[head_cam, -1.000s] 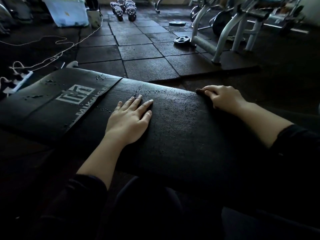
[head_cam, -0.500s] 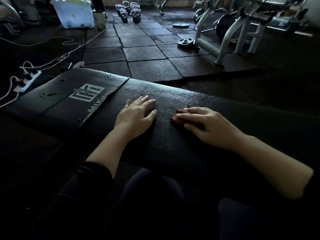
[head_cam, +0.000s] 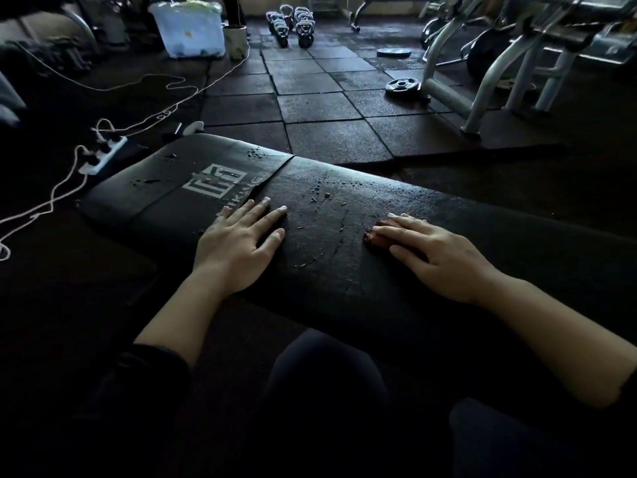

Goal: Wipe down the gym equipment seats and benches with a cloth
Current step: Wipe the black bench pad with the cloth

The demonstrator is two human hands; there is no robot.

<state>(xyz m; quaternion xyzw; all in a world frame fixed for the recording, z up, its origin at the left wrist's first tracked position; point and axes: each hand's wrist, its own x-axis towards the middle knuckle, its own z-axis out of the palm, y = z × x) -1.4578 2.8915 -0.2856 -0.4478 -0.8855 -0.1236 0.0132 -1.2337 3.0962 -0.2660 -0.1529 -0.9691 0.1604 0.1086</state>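
A long black padded bench point(head_cam: 344, 277) runs across the view, with a white logo on its left part and water droplets point(head_cam: 320, 198) scattered over the middle. My left hand point(head_cam: 238, 246) lies flat on the pad just right of the logo, fingers straight. My right hand point(head_cam: 437, 257) presses a small reddish-brown cloth point(head_cam: 375, 238) against the pad with straight fingers. Only the cloth's left end shows from under the fingers.
Dark rubber floor tiles stretch beyond the bench. A white power strip point(head_cam: 103, 157) with trailing cords lies at the left. Weight plates point(head_cam: 401, 86), a white machine frame point(head_cam: 489, 84), kettlebells point(head_cam: 293, 25) and a clear storage bin point(head_cam: 189, 29) stand farther back.
My right hand slid the cloth from the bench's far edge toward me and leftward across the pad. The left hand stayed flat in place.
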